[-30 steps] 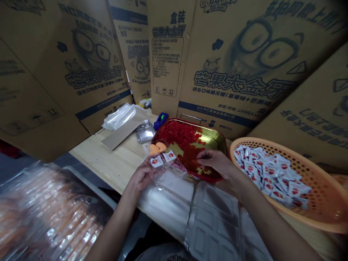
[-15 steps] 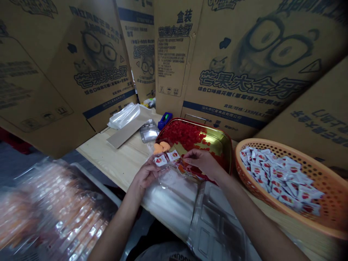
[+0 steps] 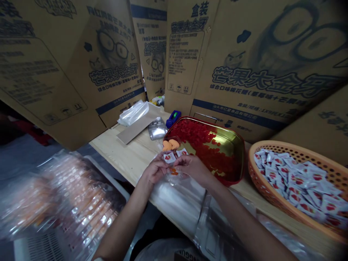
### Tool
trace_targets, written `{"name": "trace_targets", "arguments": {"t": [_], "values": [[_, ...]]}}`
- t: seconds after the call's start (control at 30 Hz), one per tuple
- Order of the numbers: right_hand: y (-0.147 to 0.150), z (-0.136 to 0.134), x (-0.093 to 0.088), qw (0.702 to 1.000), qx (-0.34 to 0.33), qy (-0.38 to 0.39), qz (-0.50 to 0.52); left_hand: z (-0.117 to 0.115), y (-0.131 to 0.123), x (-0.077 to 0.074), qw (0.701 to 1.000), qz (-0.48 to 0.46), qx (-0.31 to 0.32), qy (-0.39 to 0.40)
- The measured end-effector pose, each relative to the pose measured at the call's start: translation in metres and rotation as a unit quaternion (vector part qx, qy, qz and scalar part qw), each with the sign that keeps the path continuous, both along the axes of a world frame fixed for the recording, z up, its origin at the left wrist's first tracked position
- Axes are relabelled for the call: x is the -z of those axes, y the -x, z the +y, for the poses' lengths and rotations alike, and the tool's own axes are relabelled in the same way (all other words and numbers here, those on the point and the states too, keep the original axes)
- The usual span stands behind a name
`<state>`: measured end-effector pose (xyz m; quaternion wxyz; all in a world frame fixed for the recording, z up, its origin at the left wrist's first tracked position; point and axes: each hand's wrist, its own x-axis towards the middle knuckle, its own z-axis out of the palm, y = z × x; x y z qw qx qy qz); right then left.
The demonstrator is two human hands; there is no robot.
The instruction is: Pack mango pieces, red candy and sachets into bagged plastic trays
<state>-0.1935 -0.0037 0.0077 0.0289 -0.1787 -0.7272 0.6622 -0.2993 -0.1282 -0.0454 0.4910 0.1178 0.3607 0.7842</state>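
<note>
My left hand [image 3: 155, 171] is closed on the near left edge of a clear plastic tray. In that tray lie orange heart-shaped candies [image 3: 170, 145], two white sachets with red print [image 3: 169, 157] and small orange-red pieces [image 3: 174, 172]. My right hand [image 3: 191, 169] is over the tray's right side, thumb and fingers pinched together; what they hold, if anything, is hidden. Behind the hands stands a red-rimmed, gold-lined tray [image 3: 231, 143] with many small red pieces [image 3: 195, 132]. Below my hands is a stack of clear plastic sheets or bags [image 3: 176, 199].
An orange perforated basket [image 3: 257, 177] of white sachets stands at right. Empty clear trays [image 3: 220, 232] lie near my body. Filled clear packs [image 3: 81, 195] rest in a white crate [image 3: 40, 246] at lower left. A blue tape dispenser [image 3: 173, 118] and tall cardboard boxes [image 3: 185, 58] stand behind.
My right hand has moved left from beside the red tray to the clear tray, close to my left hand. The camera has turned slightly left.
</note>
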Motion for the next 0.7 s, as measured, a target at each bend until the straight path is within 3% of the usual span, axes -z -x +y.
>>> {"name": "trace_targets", "arguments": {"t": [0.27,0.5,0.63,0.7], "values": [[-0.005,0.015,-0.009,0.996,0.070,-0.053,0.020,-0.001,0.000,-0.001,1.000,-0.002,0.007,-0.008],[-0.006,0.024,-0.001,0.988,0.023,-0.148,0.032,-0.007,0.002,0.001,1.000,-0.001,0.018,-0.012],[0.014,0.064,0.016,0.938,0.102,-0.330,0.006,-0.017,0.006,-0.001,1.000,-0.013,-0.002,-0.011],[0.030,0.087,0.026,0.916,0.107,-0.386,-0.035,-0.023,0.009,-0.003,1.000,-0.019,-0.024,-0.005]]}}
